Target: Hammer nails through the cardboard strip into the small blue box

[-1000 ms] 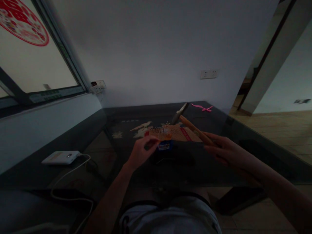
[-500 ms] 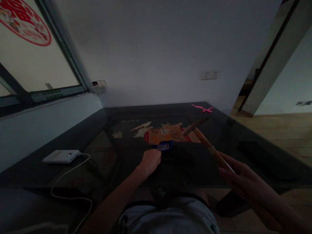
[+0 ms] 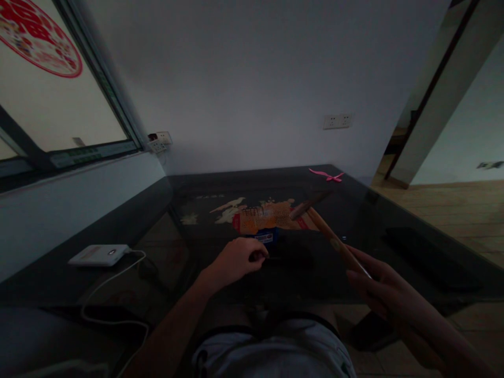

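In my right hand [image 3: 384, 283] is a hammer [image 3: 328, 233], gripped by its light wooden handle. Its dark head hangs over the right end of an orange-and-red printed packet [image 3: 263, 216]. My left hand [image 3: 236, 257] is closed just in front of a small blue packet [image 3: 268, 236]. Its thumb and forefinger curl together in a pinch, and what they hold, if anything, is too dark to make out. The blue packet lies against the near edge of the orange one on the dark tabletop [image 3: 220, 184].
A white power bank [image 3: 98, 255] with a white cable [image 3: 114, 278] lies at left. Towards the back right is a pink ribbon [image 3: 331, 176]. A black flat object [image 3: 429, 257] rests near the right edge. Wall sockets [image 3: 337, 122] are above the table.
My left hand has turned and opened its fist into a curled pinch, shifting slightly. The hammer in my right hand has moved a little to the left.
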`<state>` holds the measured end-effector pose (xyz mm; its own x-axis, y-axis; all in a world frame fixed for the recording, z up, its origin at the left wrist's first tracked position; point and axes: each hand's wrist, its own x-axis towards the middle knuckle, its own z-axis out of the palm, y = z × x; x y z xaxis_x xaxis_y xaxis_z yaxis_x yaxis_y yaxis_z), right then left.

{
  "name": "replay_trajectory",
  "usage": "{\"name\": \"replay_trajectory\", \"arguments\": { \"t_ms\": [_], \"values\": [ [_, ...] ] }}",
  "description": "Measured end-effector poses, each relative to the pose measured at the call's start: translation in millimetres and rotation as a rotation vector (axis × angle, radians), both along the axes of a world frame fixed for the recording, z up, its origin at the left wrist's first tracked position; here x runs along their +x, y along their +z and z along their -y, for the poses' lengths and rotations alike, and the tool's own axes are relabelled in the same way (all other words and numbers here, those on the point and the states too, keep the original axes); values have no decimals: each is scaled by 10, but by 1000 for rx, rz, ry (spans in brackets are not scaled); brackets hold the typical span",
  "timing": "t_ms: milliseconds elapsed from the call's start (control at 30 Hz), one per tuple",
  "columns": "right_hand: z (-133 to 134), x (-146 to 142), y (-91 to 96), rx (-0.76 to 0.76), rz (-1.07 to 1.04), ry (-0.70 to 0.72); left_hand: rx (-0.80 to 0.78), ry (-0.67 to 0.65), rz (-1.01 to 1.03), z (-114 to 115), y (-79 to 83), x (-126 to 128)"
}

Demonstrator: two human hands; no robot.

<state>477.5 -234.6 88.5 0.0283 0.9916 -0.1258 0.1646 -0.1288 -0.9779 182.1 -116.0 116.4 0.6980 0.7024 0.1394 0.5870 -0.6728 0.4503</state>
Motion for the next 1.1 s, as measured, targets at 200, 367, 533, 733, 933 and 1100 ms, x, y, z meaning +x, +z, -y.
{"name": "replay_trajectory", "arguments": {
  "t_ms": [200,367,533,733,933,1100],
  "values": [
    [-65,-53,43,24,-16,-17,108,63,403,-416,250,-13],
    [-145,-148,119,36,-22,-54,188,140,623,-1060,195,238],
    [-196,-203,151,53,-64,-35,85,106,614,-1356,22,426],
    [-243,-191,140,61,-79,-6,9,80,592,-1343,-122,437],
    [-245,-259,244,66,-48,7,3,101,544,-1286,-100,425],
    [-307,-328,385,63,22,40,24,117,517,-1273,-94,423]
  ]
}}
